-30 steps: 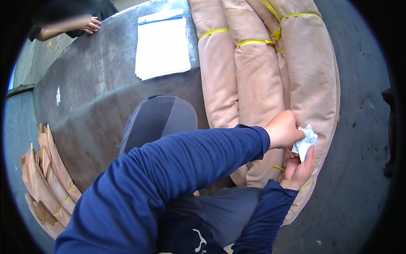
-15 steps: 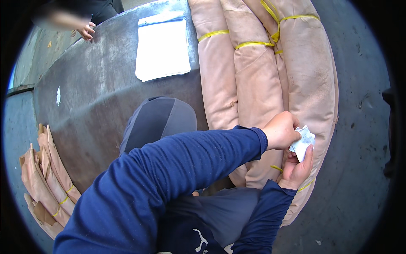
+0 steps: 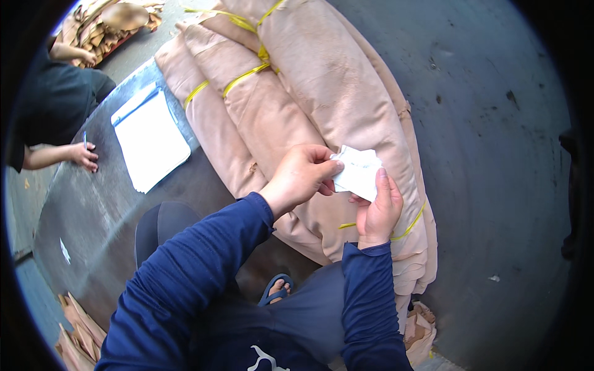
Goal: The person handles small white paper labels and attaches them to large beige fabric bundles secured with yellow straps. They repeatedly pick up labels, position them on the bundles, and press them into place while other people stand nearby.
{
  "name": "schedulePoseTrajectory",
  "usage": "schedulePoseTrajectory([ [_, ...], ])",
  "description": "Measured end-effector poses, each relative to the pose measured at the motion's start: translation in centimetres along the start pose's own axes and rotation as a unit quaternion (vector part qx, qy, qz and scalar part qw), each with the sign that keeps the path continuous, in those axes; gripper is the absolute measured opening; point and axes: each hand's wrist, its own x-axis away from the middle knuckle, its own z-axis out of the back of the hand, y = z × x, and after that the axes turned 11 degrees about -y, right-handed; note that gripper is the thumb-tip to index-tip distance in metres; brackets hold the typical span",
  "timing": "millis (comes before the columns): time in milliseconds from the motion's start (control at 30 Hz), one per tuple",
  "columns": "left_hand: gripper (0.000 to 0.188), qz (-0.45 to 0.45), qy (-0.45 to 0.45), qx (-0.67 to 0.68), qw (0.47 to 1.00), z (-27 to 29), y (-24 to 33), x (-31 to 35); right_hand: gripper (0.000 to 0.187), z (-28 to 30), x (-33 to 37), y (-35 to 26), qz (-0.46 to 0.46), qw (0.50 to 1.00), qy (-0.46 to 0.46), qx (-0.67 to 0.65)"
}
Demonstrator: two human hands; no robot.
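Observation:
Between my two hands is a small stack of white paper slips [image 3: 360, 175], slightly fanned, with faint writing on top. My left hand [image 3: 298, 178] pinches the left edge of the slips between thumb and fingers. On their right side, my right hand [image 3: 378, 213] holds them with the thumb up along the edge and the other fingers partly hidden beneath. Both hands are above large rolls of tan leather [image 3: 322, 80], which are tied with yellow straps [image 3: 244, 79] and lie side by side.
A clipboard with white sheets [image 3: 151, 139] lies on the dark table [image 3: 68, 210] at left. Beyond it, a co-worker's hand [image 3: 85, 156] holds a pen. More tan leather lies at lower left [image 3: 80, 328] and in a far pile [image 3: 93, 28]. Dark flooring [image 3: 489, 185] stretches along the right.
My view has swung right, so the rolls and clipboard appear further left and tilted. The slips are flatter and more fanned between my hands. More of the co-worker shows.

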Motion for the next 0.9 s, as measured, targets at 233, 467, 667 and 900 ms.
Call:
schedulePoseTrajectory([
  [233, 0.018, -0.008, -0.009, 0.019, 1.0, -0.42, 0.81, 0.19, 0.029, -0.14, -0.33, -0.67, 0.012, 1.0, -0.009, -0.009],
  [467, 0.018, -0.01, -0.009, 0.05, 0.999, -0.55, 0.72, 0.14, 0.031, -0.19, -0.13, -1.06, 0.014, 0.999, -0.004, -0.036],
  [667, 0.018, -0.012, -0.015, 0.066, 0.998, -0.56, 0.46, 0.08, 0.031, 0.01, -0.26, -1.0, 0.028, 0.999, -0.002, -0.029],
  [900, 0.023, -0.006, -0.021, 0.066, 0.998, -0.48, 0.19, -0.04, 0.031, 0.08, -0.26, -0.67, 0.044, 0.999, 0.005, -0.027],
])
